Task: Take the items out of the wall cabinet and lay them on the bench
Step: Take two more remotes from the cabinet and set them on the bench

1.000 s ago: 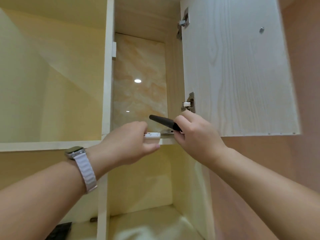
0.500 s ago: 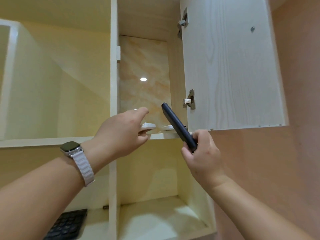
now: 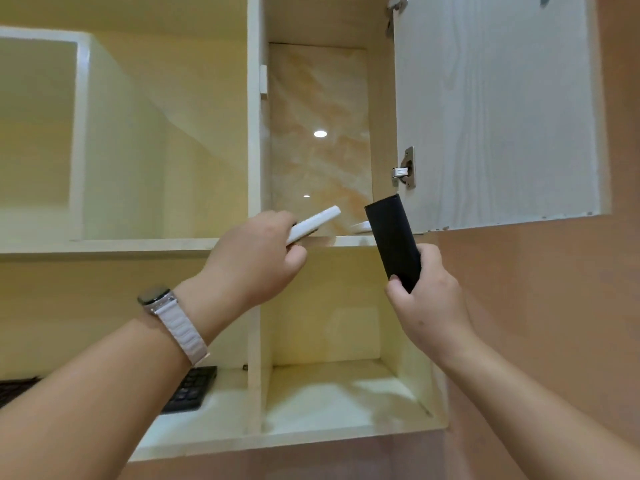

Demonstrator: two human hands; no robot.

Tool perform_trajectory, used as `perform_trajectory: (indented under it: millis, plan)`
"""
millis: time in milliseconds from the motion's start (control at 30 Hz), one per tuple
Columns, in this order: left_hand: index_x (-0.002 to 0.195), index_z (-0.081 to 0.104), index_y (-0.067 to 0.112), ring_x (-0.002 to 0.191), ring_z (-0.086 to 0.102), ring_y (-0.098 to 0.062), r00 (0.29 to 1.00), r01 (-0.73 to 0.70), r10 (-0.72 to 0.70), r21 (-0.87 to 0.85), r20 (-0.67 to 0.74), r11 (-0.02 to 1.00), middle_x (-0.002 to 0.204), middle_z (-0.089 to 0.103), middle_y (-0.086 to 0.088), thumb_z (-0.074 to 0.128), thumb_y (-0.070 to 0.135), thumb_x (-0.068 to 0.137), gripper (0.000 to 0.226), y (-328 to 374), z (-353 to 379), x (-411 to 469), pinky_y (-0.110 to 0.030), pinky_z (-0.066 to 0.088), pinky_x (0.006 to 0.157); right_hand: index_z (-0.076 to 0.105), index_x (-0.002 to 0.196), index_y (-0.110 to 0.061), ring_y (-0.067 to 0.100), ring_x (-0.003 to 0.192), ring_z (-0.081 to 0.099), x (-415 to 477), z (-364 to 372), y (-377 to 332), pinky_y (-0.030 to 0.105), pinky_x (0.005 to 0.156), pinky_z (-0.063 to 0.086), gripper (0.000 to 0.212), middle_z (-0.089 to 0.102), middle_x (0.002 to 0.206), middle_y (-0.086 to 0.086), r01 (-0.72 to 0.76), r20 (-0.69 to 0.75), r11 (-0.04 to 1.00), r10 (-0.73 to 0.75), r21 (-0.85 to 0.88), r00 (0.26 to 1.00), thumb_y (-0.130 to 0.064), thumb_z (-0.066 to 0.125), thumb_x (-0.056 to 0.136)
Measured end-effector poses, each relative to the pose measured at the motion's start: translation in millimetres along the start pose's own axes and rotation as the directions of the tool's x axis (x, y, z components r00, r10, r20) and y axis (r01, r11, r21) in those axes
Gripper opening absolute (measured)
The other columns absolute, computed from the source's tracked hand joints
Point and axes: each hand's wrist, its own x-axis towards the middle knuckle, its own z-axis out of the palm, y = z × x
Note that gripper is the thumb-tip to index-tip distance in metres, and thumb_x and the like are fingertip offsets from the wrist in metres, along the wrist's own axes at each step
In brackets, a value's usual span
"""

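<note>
The wall cabinet (image 3: 254,150) fills the view, its right door (image 3: 495,109) swung open. My left hand (image 3: 256,261) grips a flat white device (image 3: 313,224), tilted up just in front of the upper right shelf (image 3: 349,240). My right hand (image 3: 426,299) holds the lower end of a flat black device (image 3: 393,240), upright in front of the shelf edge. One more white item (image 3: 360,226) lies on that shelf behind the black device, mostly hidden.
A black keyboard (image 3: 192,389) lies on the lower left shelf behind my left forearm. The lower right compartment (image 3: 332,396) is open-fronted. A plain wall (image 3: 554,323) runs along the right of the cabinet. A watch with a white strap sits on my left wrist.
My left hand has lifted the white device off the shelf and tilted it upward. My right hand has drawn the black device out and turned it more upright. The view has tilted downward.
</note>
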Motion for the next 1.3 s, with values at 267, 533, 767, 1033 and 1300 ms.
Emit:
perform_trajectory:
  millis: [267, 533, 767, 1033, 1300]
  plan:
    - [0.088, 0.065, 0.032, 0.069, 0.057, -0.012, 0.934, 0.22, -0.342, -0.582, -0.106, 0.782, 0.074, 0.065, 0.006, 0.058, 0.021, 0.085, 0.014, 23.3, 31.6, -61.2, -0.021, 0.043, 0.053, 0.044, 0.101, -0.028, 0.016, 0.068, 0.057, -42.3, 1.8, -4.6, 0.04, 0.059, 0.049, 0.026, 0.057, 0.078, -0.005, -0.034, 0.063, 0.989, 0.025, 0.141, 0.998, -0.015, 0.061, 0.086]
    - [0.087, 0.066, 0.031, 0.08, 0.069, -0.026, 0.841, 0.413, -0.498, -0.847, 0.212, 0.336, 0.079, 0.071, 0.006, 0.058, 0.016, 0.09, 0.018, 44.8, 75.1, -123.1, -0.046, 0.057, 0.065, 0.041, 0.088, -0.038, 0.009, 0.057, 0.049, -103.6, 3.0, 6.2, 0.025, 0.048, 0.04, 0.027, 0.052, 0.074, -0.008, -0.219, 0.114, 0.972, 0.209, 0.083, 0.971, -0.019, 0.06, 0.085]
    - [0.1, 0.071, 0.017, 0.09, 0.072, -0.023, 0.729, 0.577, -0.357, -0.805, 0.585, -0.139, 0.089, 0.077, -0.004, 0.056, 0.016, 0.096, 0.016, 47.1, 102.8, -176.0, -0.034, 0.055, 0.075, 0.048, 0.094, -0.032, 0.011, 0.07, 0.057, -152.2, 3.8, 1.3, 0.031, 0.057, 0.05, 0.024, 0.06, 0.084, -0.005, -0.418, 0.057, 0.906, 0.415, 0.063, 0.908, -0.014, 0.061, 0.084]
    - [0.104, 0.071, 0.016, 0.087, 0.072, -0.019, 0.658, 0.681, -0.007, -0.6, 0.753, -0.42, 0.097, 0.076, -0.006, 0.059, 0.019, 0.093, 0.016, 43.3, 131.8, -232.7, -0.027, 0.054, 0.069, 0.05, 0.094, -0.03, 0.004, 0.071, 0.06, -222.8, 6.3, -16.2, 0.026, 0.06, 0.055, 0.027, 0.061, 0.085, -0.004, -0.58, -0.109, 0.811, 0.571, -0.083, 0.814, -0.008, 0.062, 0.085]
    - [0.12, 0.062, 0.013, 0.102, 0.07, -0.022, 0.494, 0.854, 0.494, -0.29, 0.716, -0.432, 0.108, 0.073, -0.007, 0.064, 0.018, 0.087, 0.034, 79.7, 144.5, -304.1, -0.029, 0.054, 0.071, 0.048, 0.109, -0.031, 0.008, 0.083, 0.062, -309.7, -24.8, -44.3, 0.03, 0.066, 0.058, 0.032, 0.06, 0.095, -0.01, -0.753, -0.324, 0.594, 0.68, -0.284, 0.658, -0.017, 0.065, 0.087]
